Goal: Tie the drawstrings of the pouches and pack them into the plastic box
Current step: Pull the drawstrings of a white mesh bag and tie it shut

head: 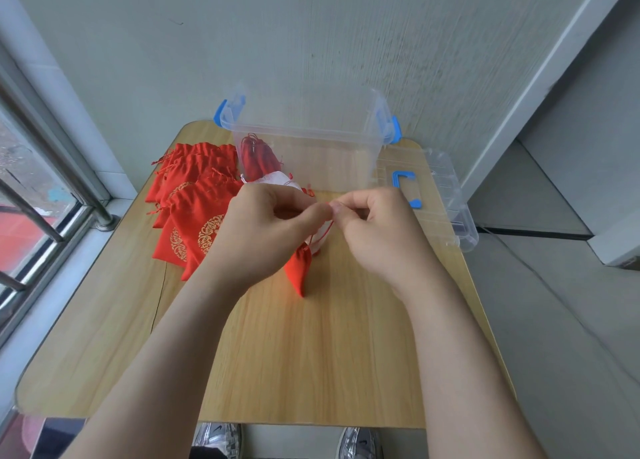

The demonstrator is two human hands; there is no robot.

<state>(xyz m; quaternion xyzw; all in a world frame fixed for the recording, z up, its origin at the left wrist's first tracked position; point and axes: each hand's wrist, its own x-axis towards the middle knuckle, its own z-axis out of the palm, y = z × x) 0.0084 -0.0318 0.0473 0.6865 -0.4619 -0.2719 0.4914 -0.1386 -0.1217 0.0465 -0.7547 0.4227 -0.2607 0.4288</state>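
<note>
A small red pouch point(299, 271) hangs above the wooden table point(311, 354) by its thin red drawstring point(320, 235). My left hand point(263, 230) and my right hand point(377, 226) meet fingertip to fingertip above it, each pinching the drawstring. The pouch's upper part is hidden behind my left hand. A pile of several red pouches with gold emblems point(194, 202) lies at the table's left. The clear plastic box point(308, 139) with blue latches stands at the back, with a dark red pouch point(258, 158) inside at its left.
The box's clear lid point(436, 195) with a blue handle lies at the table's right edge, partly overhanging. A window with metal bars is on the left, a wall behind the table. Shoes show below the table's near edge.
</note>
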